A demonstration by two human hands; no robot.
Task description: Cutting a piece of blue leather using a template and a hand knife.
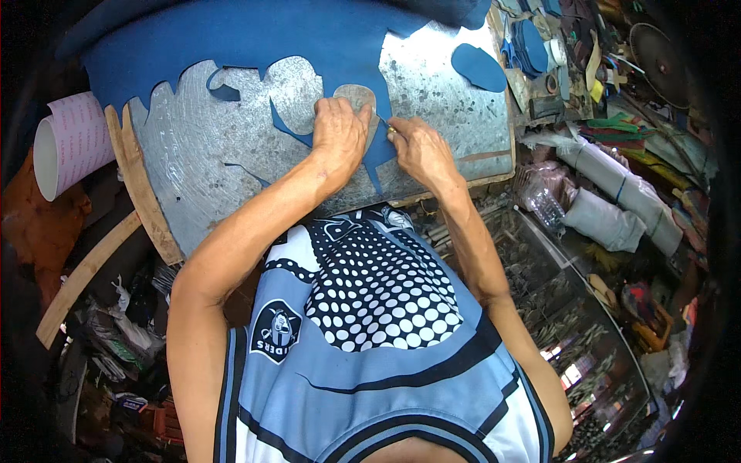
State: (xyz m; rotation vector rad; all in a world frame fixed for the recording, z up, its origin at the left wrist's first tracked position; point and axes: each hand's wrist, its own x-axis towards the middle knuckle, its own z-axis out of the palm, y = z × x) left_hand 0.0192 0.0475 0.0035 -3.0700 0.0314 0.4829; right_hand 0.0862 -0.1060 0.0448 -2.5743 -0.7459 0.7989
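right hand [419, 148] clenched around a thin blade [383, 121], most of its handle hidden by the fingers. left hand [340, 130] lies on the template [356, 96], fingers bent; cannot tell whether they grasp its edge or only press. template is grayish, round-ended, flat on the blue sheet [231, 42], between the two hands; blade tip is just beside its right edge.

sheet spreads over the far part of the board [444, 131], near edge ragged with rounded cutouts, narrow tongues of blue pointing toward the person. board is gray metal, speckled and scratched. loose blue scraps lie on it, left of the left hand.

oval blue piece [478, 67] at the board's far right corner; stack of blue pieces [530, 46] past that edge, among small tools and offcuts.

left side: white roll [73, 147] with pink print, next to a wooden strip [147, 193] along the board edge. right side: clear plastic bottle [544, 207] near a white bundle [606, 220].

person wears a blue sleeveless jersey [370, 370], dotted black and white.
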